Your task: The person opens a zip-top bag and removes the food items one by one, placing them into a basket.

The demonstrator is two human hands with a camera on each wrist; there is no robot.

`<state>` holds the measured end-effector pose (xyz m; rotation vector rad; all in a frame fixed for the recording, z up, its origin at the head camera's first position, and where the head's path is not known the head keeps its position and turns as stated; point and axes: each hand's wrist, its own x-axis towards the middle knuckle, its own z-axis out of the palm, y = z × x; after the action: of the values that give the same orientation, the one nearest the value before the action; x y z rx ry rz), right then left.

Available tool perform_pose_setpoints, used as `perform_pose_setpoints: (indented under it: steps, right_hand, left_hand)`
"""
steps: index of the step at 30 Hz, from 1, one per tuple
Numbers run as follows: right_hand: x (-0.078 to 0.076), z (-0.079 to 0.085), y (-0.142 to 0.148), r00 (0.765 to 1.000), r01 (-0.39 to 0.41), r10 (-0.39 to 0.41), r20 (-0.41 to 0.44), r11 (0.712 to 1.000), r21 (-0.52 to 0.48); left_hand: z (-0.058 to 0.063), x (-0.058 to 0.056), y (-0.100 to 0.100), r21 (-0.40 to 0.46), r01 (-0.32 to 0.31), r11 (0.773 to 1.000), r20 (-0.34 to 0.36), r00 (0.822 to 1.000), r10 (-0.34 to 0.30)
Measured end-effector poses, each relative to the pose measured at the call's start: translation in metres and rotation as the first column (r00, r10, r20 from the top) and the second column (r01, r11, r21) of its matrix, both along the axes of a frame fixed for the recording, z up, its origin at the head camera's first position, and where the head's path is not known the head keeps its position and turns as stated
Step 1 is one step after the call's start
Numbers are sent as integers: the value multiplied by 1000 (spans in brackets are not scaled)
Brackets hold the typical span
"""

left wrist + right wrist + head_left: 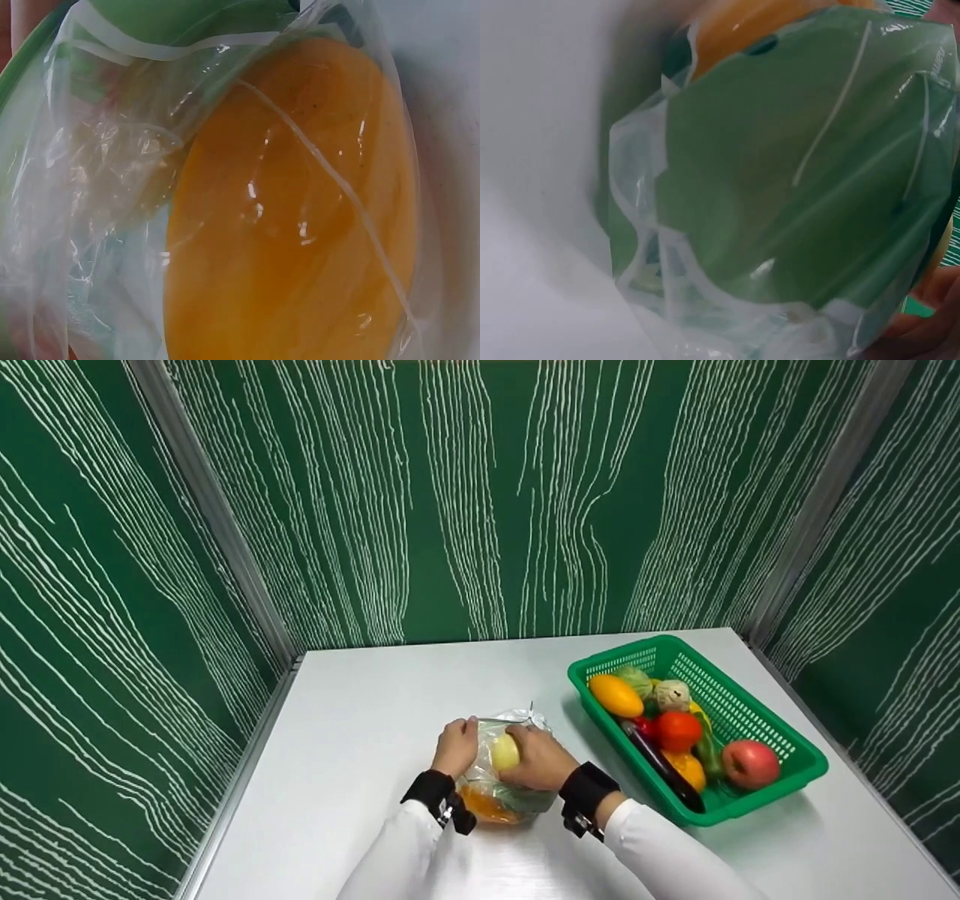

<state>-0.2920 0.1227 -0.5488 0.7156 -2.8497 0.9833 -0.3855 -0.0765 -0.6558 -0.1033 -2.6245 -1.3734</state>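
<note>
In the head view a clear plastic bag [480, 771] with green print stands on the white table, between the two hands. My left hand [456, 746] grips the bag's upper edge on the left. A pale yellow-green fruit [505, 752] is held in my right hand [544, 759], at the bag's mouth. Low in the bag lies a smooth orange oval fruit [487, 804], which fills much of the left wrist view behind the film [292, 202]. The green printed side [795, 165] covers most of the right wrist view, with right-hand fingers [930, 330] at its lower right.
A green plastic basket [806, 769] stands on the right of the table [352, 697]. It holds an eggplant [660, 765], a tomato [679, 730], a reddish apple-like fruit [750, 764], a yellow-orange oval fruit [616, 695] and several others. Green walls [450, 510] enclose the table.
</note>
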Motion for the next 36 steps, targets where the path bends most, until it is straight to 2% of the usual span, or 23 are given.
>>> perform_pose_setpoints:
  steps: [3, 6, 7, 9, 15, 19, 22, 26, 31, 36]
  right_hand:
    - [2, 5, 1, 1000, 3, -3, -14, 1000, -20]
    - [3, 11, 2, 999, 20, -21, -27, 998, -66]
    - [4, 13, 2, 999, 28, -31, -36, 996, -86]
    - [4, 18, 2, 998, 41, -47, -44, 990, -132]
    - [3, 36, 7, 987, 136, -157, -42, 941, -309]
    - [-1, 46, 14, 973, 192, -225, -58, 918, -348]
    - [-5, 50, 23, 961, 224, -266, -72, 907, -357]
    - [-10, 56, 40, 947, 269, -314, -60, 885, -380]
    - [-16, 77, 75, 924, 337, -377, -63, 881, -332]
    - [-23, 97, 121, 896, 406, -439, -70, 872, -273]
  left_hand:
    - [1, -2, -2, -5, -3, 1000, -11, 1000, 3]
    - [-2, -9, -4, 2, -12, 1000, 11, 1000, 12]
    - [-14, -20, -4, 13, -22, 1000, 34, 999, 21]
    - [-18, -25, -5, 26, -23, 999, 52, 998, 22]
    - [-31, -37, -5, 64, 24, 998, 68, 997, -28]
    - [-37, -43, -3, 79, 31, 996, 75, 997, -37]
    - [-39, -42, -2, 70, 20, 997, 75, 997, -25]
    - [-35, -34, 0, 58, 32, 998, 69, 997, -36]
    - [-25, -23, 1, 55, 35, 998, 46, 998, -38]
    - [-22, -22, 2, 42, 19, 999, 36, 999, -21]
